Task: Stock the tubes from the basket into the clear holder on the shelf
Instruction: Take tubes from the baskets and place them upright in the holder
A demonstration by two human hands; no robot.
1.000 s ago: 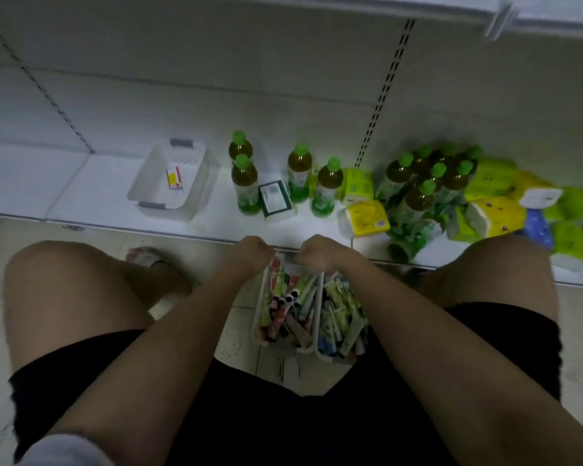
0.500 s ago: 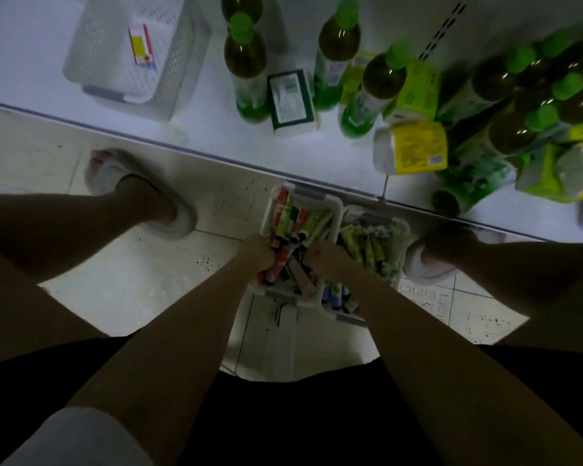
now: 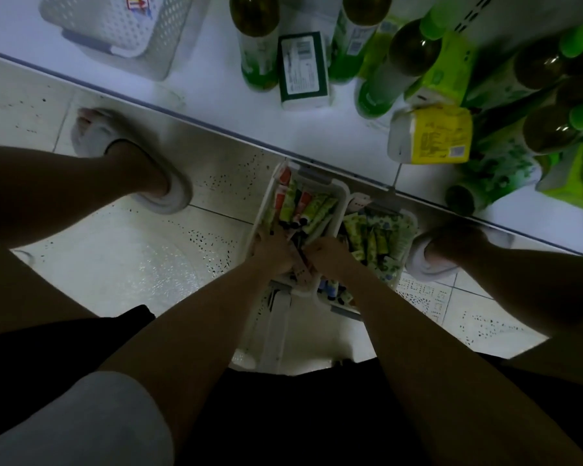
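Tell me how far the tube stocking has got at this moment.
Barely begun. Done: the holder on the shelf shows only one small item. In hand: the left hand and right hand are down among the tubes in the floor basket; their grip is too dark to judge. Left: two baskets remain full.

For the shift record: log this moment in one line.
phase: picking | left hand: in basket on tubes | right hand: same | holder: nearly empty
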